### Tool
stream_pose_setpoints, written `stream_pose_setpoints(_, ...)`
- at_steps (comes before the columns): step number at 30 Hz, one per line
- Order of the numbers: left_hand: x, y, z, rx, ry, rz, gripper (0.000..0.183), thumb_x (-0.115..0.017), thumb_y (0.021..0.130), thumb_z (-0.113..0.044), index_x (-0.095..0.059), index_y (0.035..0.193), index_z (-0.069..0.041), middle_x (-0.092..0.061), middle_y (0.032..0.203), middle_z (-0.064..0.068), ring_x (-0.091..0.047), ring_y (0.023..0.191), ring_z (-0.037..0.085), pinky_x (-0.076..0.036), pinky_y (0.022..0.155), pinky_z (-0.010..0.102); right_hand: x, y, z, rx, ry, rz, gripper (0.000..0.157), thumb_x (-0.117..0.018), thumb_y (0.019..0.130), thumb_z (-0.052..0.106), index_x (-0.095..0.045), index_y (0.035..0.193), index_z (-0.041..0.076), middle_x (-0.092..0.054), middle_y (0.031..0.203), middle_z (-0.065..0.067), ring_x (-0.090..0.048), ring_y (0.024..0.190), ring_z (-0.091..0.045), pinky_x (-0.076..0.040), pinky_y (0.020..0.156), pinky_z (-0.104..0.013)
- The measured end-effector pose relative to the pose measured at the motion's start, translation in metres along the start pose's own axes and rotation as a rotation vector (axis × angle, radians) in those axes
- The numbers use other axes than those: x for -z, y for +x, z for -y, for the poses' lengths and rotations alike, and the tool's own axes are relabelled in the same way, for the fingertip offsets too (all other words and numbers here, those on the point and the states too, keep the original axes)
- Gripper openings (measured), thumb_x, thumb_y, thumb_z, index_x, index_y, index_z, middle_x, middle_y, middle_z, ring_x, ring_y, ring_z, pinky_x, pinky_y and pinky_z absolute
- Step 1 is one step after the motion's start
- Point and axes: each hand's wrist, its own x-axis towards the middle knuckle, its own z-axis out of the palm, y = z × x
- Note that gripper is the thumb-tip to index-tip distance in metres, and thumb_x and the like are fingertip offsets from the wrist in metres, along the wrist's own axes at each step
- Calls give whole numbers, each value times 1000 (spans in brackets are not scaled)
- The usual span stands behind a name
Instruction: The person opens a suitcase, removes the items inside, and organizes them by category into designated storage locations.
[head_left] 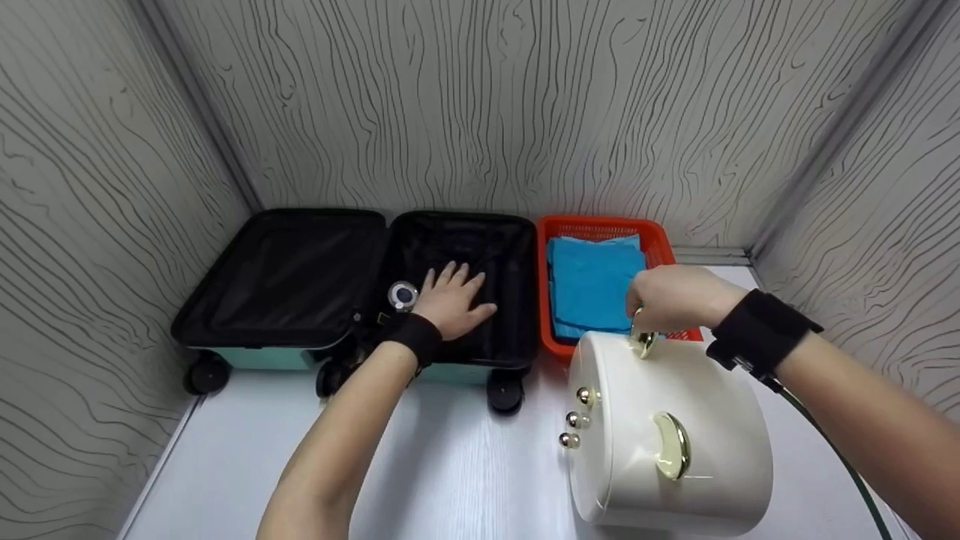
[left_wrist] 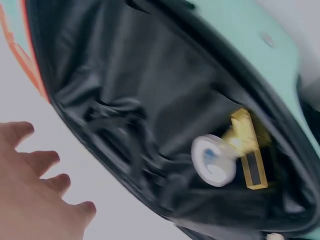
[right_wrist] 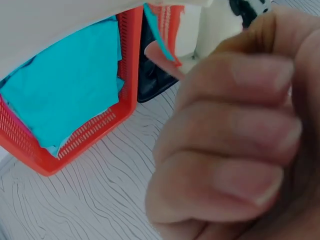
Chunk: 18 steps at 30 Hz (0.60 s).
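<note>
With curled fingers my right hand (head_left: 679,300) grips a gold handle (head_left: 643,341) on a cream-white rounded case (head_left: 697,465). This case also has a crescent-shaped gold handle (head_left: 675,446) and three gold knobs (head_left: 574,420) at its left end. My left hand (head_left: 454,304) is spread, palm down, over the right half of an open suitcase (head_left: 502,240) with black lining and a mint-green shell. A round white object (left_wrist: 213,160) and a gold-edged piece (left_wrist: 249,150) lie inside that half. In the right wrist view, curled fingers (right_wrist: 225,135) fill the right side.
A red basket (head_left: 547,292) holding folded blue cloth (head_left: 596,281) stands right of the suitcase, against the wood-patterned back wall (head_left: 450,112). The other suitcase half (head_left: 300,277) lies at the left, with black wheels (head_left: 206,375) facing me. A dark green cable (head_left: 840,461) trails from my right wrist.
</note>
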Motion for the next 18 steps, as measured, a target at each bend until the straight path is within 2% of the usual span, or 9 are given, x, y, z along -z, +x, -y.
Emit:
stream_pose_setpoints(2,2,-3,-15,-56,14,-15,70,-46,105,-56,-32,162,-18,-24,167,13,-11,156,33,-5,123,56,0,-1,0,2,-2,-8,30,-63,87,6,-60,60,19,-34,58,8,-32,52,-12,-24,48,-28)
stream_pose_setpoints(4,2,-7,-31,-131,17,-34,67,-49,105,-54,-37,160,-18,-30,165,11,-15,155,32,-7,123,55,0,-3,-1,4,-2,-13,37,-60,85,2,-47,56,20,-27,58,7,-24,51,-12,-19,49,-29)
stream_pose_setpoints(6,-1,-12,-49,-212,11,-52,63,-52,104,-52,-44,157,-19,-39,161,9,-22,153,30,-9,123,53,-1,-5,-4,1,3,-10,40,-59,83,0,-41,55,21,-23,58,7,-21,51,-12,-16,50,-29)
stream_pose_setpoints(9,-6,-22,-78,-346,-13,-77,55,-56,103,-50,-58,147,-18,-54,149,4,-38,145,26,-18,123,49,0,-6,-7,0,8,1,36,-63,85,1,-51,56,20,-27,58,7,-26,50,-12,-21,49,-28)
stream_pose_setpoints(11,-9,-31,-97,-432,-36,-85,49,-60,101,-50,-65,138,-19,-62,137,0,-49,133,22,-27,120,42,0,-8,-9,-3,8,3,33,-65,86,3,-57,58,18,-30,57,7,-30,50,-12,-24,49,-28)
stream_pose_setpoints(13,-13,-39,-113,-503,-58,-86,44,-62,99,-51,-70,130,-21,-66,126,-5,-55,121,16,-36,113,34,0,-8,-11,-2,7,-2,32,-65,86,3,-60,58,18,-31,57,7,-33,50,-12,-26,48,-27)
stream_pose_setpoints(15,-17,-45,-126,-555,-67,-89,41,-64,97,-53,-72,124,-23,-67,118,-8,-56,111,11,-41,103,27,0,-10,-12,-6,6,-7,34,-64,86,2,-57,56,18,-31,56,7,-32,49,-12,-26,48,-27)
stream_pose_setpoints(18,-24,-51,-138,-583,-60,-103,35,-66,96,-52,-73,117,-25,-67,113,-11,-55,104,8,-44,91,22,-1,-9,-13,-6,-2,-14,36,-62,85,1,-53,55,19,-30,56,7,-31,49,-12,-24,47,-27)
